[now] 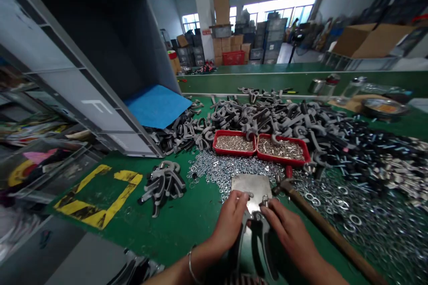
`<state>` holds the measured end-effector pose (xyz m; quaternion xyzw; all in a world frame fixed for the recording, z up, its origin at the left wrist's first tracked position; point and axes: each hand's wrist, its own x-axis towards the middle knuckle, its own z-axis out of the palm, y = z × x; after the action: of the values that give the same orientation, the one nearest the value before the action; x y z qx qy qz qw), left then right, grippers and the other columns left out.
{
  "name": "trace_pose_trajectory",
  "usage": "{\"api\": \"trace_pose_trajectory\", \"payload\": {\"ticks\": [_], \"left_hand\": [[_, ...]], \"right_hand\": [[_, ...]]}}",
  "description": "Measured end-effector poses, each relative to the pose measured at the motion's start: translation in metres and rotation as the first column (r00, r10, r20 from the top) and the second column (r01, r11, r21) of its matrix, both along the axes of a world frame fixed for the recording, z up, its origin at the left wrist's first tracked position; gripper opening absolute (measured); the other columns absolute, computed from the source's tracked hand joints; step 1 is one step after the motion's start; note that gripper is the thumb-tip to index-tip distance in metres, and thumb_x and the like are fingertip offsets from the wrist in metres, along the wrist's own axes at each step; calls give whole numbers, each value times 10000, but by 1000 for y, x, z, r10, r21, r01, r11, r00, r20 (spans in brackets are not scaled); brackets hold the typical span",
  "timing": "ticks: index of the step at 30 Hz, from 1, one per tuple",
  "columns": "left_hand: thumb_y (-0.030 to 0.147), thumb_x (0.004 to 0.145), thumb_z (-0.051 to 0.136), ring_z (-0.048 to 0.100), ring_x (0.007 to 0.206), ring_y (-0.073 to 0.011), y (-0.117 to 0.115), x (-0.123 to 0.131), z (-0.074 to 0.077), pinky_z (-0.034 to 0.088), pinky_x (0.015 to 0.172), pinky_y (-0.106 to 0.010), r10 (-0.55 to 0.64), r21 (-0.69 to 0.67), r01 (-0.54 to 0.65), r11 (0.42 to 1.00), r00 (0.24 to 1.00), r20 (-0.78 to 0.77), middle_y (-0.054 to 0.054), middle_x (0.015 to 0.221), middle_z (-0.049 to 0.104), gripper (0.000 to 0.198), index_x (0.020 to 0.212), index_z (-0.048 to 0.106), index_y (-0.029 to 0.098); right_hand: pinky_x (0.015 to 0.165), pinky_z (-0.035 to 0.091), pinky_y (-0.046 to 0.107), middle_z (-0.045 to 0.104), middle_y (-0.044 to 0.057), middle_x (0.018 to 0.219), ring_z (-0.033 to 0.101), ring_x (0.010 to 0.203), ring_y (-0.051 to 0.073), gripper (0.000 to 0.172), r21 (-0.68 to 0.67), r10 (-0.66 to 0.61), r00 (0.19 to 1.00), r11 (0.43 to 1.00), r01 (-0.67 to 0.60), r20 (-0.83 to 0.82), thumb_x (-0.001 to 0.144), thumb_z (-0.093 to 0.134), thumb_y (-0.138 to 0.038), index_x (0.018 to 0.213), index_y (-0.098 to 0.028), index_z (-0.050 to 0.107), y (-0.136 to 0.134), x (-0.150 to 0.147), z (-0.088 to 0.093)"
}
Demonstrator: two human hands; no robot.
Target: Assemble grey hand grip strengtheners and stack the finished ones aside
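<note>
Pliers (266, 238) nearest, handles toward the camera at the bottom edge, head over a flat metal plate (250, 182) on the green table (194, 231). Left hand (229, 220) closed round the left side of the pliers, thumb and fingers bunched near the head. Right hand (289, 225) on the other side, fingers bent, thumb and forefinger at a small ridged metal piece (265, 201); can't tell if pinching it or only touching. Bracelet (190, 265) on left wrist.

Right of the plate: hammer (321, 213), handle slanting to the near right, among loose metal rings (339, 201). Small washers (209, 168) spread beyond the plate. Farther, two red trays side by side, left tray (235, 153) and right tray (284, 158), small metal parts in both. Big heap of grey handles (284, 120) behind. Left: smaller pile of grey-and-black tools (163, 185), yellow-black tape square (96, 220), large tipped crate (83, 91), blue sheet (160, 107) at its mouth. Cardboard boxes (226, 46) far back.
</note>
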<state>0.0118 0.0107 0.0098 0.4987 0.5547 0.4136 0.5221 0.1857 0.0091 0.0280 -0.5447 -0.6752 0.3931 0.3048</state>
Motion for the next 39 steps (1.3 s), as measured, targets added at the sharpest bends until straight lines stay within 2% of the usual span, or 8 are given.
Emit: {"api": "trace_pose_trajectory", "payload": {"ticks": [7, 12, 17, 21, 26, 32, 35, 39], "left_hand": [[534, 983, 369, 579, 813, -177, -8, 0, 11, 457, 728, -280, -16, 30, 20, 999, 995, -103, -6, 817, 591, 384, 860, 521, 204], [526, 997, 334, 580, 769, -179, -16, 3, 13, 434, 693, -277, -87, 46, 100, 994, 971, -221, -11, 812, 605, 386, 861, 522, 217], [487, 1021, 254, 622, 764, -201, -23, 2, 17, 436, 691, -297, -103, 89, 143, 986, 930, -352, -23, 816, 643, 373, 946, 526, 243], [416, 1023, 232, 653, 850, -220, -26, -6, 15, 468, 774, -327, -128, 191, 234, 953, 885, -447, -50, 915, 684, 339, 1069, 520, 244], [393, 1018, 197, 663, 884, -251, -29, -18, 15, 492, 797, -369, -210, 212, 419, 883, 756, -620, -91, 983, 690, 383, 1147, 511, 217], [395, 1017, 259, 664, 756, -248, -25, -18, 27, 491, 691, -344, -319, 156, 664, 731, 536, -782, -103, 941, 683, 353, 1057, 559, 212], [354, 1026, 268, 674, 764, -227, -2, -13, 22, 488, 668, -311, -309, 140, 732, 667, 443, -842, -96, 1010, 683, 337, 1090, 566, 211], [377, 1044, 262, 691, 757, -211, 48, -6, 7, 493, 642, -274, -219, 64, 682, 729, 320, -922, -52, 869, 704, 378, 1081, 595, 202]], "right_hand": [[714, 480, 320, 726, 81, 885, 702, 850, 259, 273, 54, 126, 971, 989, -140, 205, 1014, 358, -432, 1002, -231, 542, -8, -7, 6], [665, 457, 284, 684, 36, 793, 670, 733, 212, 250, 32, 224, 969, 973, -228, 105, 1010, 366, -415, 904, -242, 510, -17, -6, 7], [662, 459, 256, 647, 10, 775, 635, 702, 176, 266, 41, 102, 994, 994, -100, -46, 1008, 377, -427, 878, -245, 521, -26, -9, 3], [665, 463, 256, 655, 7, 781, 636, 708, 173, 274, 20, 125, 990, 992, -124, -65, 1007, 375, -435, 896, -244, 536, -30, -11, 9], [742, 526, 303, 715, 47, 867, 678, 814, 217, 310, -20, 170, 983, 985, -171, -65, 973, 429, -488, 983, -245, 620, -31, -8, 21], [883, 536, 368, 730, 112, 1064, 683, 987, 257, 373, -53, 221, 973, 973, -224, -61, 958, 435, -477, 1149, -221, 629, -36, -11, 16], [864, 537, 354, 727, 111, 1054, 690, 945, 231, 385, -77, 242, 970, 967, -242, -8, 998, 352, -441, 1154, -194, 603, -23, -10, 5], [734, 537, 287, 746, 50, 888, 696, 792, 202, 263, 20, 266, 894, 956, -293, 361, 952, 500, -403, 1007, -201, 659, 39, 14, -2]]}}
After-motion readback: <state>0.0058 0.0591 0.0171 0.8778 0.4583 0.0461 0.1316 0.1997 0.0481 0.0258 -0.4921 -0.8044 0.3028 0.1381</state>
